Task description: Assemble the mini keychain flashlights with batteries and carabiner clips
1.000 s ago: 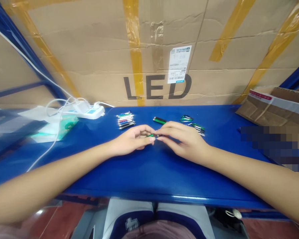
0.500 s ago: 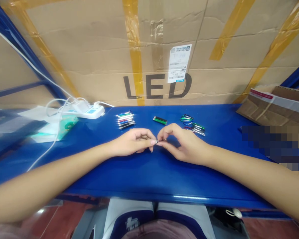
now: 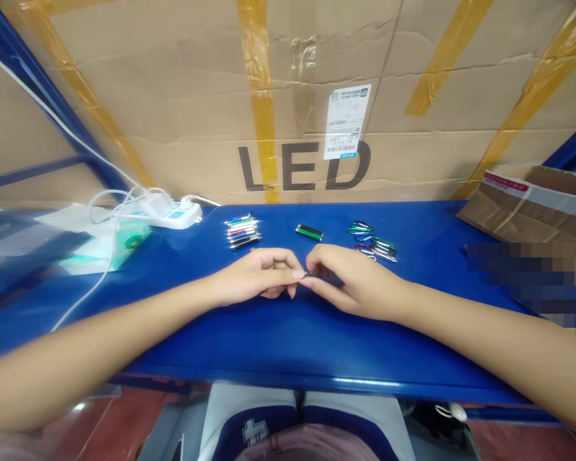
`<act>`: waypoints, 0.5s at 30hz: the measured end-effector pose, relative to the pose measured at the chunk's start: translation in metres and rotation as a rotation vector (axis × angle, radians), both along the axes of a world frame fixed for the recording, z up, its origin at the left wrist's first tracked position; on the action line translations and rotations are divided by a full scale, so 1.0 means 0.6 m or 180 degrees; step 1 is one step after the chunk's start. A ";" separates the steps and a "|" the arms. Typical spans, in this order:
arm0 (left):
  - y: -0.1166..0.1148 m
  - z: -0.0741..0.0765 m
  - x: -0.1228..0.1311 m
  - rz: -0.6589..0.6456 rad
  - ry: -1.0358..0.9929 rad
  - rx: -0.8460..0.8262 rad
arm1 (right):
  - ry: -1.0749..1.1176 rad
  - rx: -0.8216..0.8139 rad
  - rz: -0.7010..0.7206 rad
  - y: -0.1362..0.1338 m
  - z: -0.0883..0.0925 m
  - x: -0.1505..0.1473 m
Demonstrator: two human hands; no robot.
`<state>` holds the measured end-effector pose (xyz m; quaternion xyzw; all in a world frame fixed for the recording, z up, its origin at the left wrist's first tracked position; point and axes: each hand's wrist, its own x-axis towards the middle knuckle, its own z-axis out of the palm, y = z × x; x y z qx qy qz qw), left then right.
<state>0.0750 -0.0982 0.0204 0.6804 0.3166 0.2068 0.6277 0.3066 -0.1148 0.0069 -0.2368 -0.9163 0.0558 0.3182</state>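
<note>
My left hand (image 3: 262, 276) and my right hand (image 3: 352, 282) meet fingertip to fingertip over the blue table (image 3: 288, 333). Both pinch a small dark piece (image 3: 305, 274) between them; most of it is hidden by the fingers. Behind my left hand lies a neat row of small coloured flashlights (image 3: 242, 232). A single green and black flashlight (image 3: 309, 232) lies behind the fingertips. A heap of green and red carabiner clips (image 3: 372, 242) sits just beyond my right hand.
A white power strip (image 3: 173, 214) with white cables lies at the back left, beside a teal and white packet (image 3: 120, 246). A large cardboard box marked LED (image 3: 302, 96) walls the back. An open cardboard carton (image 3: 532, 198) stands at the right.
The green flashlight seen between my fingers a second ago no longer shows; only a small dark tip does. Both hands have dropped slightly nearer the table and closed tighter together.
</note>
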 end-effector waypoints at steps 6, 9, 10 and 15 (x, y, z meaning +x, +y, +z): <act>-0.001 -0.001 0.004 -0.0114 -0.0035 -0.0300 | -0.0272 0.0175 0.0438 0.003 0.004 0.001; -0.001 -0.003 0.004 -0.0191 -0.0179 -0.0558 | -0.0402 0.0389 0.0485 0.003 0.007 0.004; 0.001 -0.003 0.004 -0.0223 -0.0202 -0.0610 | -0.0478 0.0499 0.0481 0.004 0.008 0.005; 0.006 -0.001 -0.001 -0.0426 0.0204 -0.0297 | -0.0996 0.1100 0.0337 0.008 0.014 0.013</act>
